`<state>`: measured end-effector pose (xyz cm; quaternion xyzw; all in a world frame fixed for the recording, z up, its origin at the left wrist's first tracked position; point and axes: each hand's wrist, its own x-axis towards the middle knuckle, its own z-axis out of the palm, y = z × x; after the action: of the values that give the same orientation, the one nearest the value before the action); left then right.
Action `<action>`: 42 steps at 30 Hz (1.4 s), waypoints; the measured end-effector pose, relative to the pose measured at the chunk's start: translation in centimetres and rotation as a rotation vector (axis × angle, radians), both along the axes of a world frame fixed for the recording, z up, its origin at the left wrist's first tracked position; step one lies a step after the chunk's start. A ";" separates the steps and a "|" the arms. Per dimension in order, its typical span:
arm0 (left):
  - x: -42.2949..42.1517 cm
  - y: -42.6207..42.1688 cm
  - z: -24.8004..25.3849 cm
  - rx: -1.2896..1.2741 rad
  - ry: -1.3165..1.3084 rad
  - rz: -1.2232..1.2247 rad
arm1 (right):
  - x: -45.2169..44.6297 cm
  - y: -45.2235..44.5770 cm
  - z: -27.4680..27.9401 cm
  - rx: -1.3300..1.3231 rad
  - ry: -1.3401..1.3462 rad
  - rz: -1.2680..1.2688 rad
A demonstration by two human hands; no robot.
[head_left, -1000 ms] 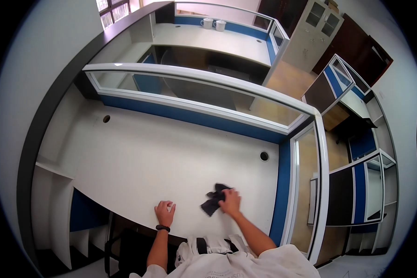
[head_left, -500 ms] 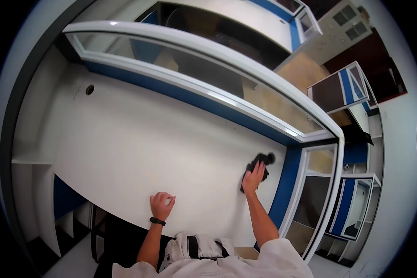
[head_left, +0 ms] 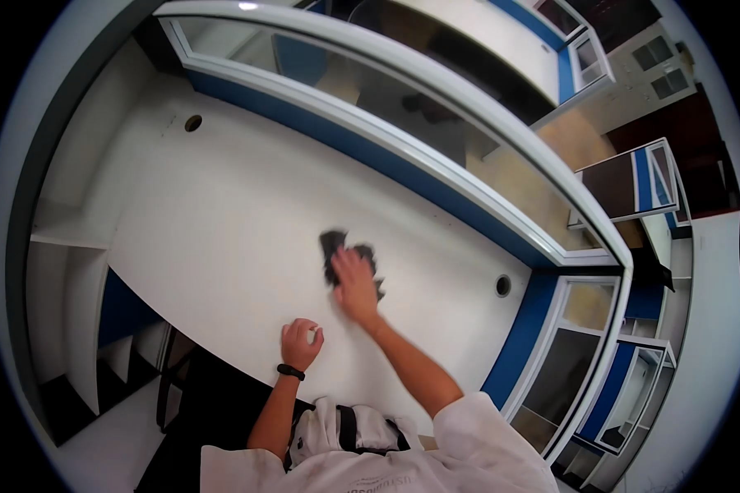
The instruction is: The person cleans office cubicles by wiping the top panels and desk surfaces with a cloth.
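Note:
My right hand (head_left: 354, 284) lies over a dark cloth (head_left: 334, 245) near the middle of the white desk (head_left: 222, 222), pressing it against the surface. Crumpled edges of the cloth stick out around the fingers, slightly blurred. Close to the desk's front edge rests my left hand (head_left: 301, 345), its fingers curled in towards the thumb with a small gap and nothing in them. A black band (head_left: 290, 372) circles the left wrist.
A blue and glass partition (head_left: 370, 172) runs along the back of the desk, and another (head_left: 518, 337) closes its right side. Round cable holes (head_left: 502, 285) are cut in the desktop. White shelving (head_left: 74, 234) stands at the left, above a dark chair (head_left: 189, 403).
My right hand has swept the dark cloth leftward from beside the right cable hole to the desk's middle. My left hand stays near the front edge. The view has shifted slightly.

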<state>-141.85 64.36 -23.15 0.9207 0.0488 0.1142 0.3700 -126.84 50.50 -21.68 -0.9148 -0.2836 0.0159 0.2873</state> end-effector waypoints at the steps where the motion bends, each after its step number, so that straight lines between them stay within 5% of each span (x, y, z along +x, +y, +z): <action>1: 0.1 0.0 -0.3 0.023 -0.061 0.011 | -2.7 -0.3 0.4 -0.018 0.029 0.036; 8: 0.1 0.0 0.2 -0.095 -0.072 0.043 | -18.0 -9.7 2.2 -0.033 0.051 0.002; 11: 0.2 0.1 -0.1 -0.166 -0.039 0.041 | -22.7 -15.1 2.3 0.002 0.020 -0.171; 13: -0.1 0.1 -0.7 -0.655 0.041 0.156 | -25.3 -18.5 1.7 0.001 0.000 -0.338; 20: -7.6 1.4 -0.5 -0.729 0.012 0.236 | -30.2 -25.5 -0.1 -0.157 0.017 -0.771; 29: -18.5 2.5 -1.0 -0.638 0.057 0.433 | -30.3 -24.1 2.3 -0.206 0.066 -0.400; 42: -33.0 3.1 -2.8 -0.512 0.414 0.587 | -28.3 -22.3 2.1 -0.157 0.090 -0.288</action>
<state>-174.82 67.46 -25.94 0.7499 0.4081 0.0119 0.5206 -155.15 28.18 -19.63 -0.9639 -0.1344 0.0376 0.2269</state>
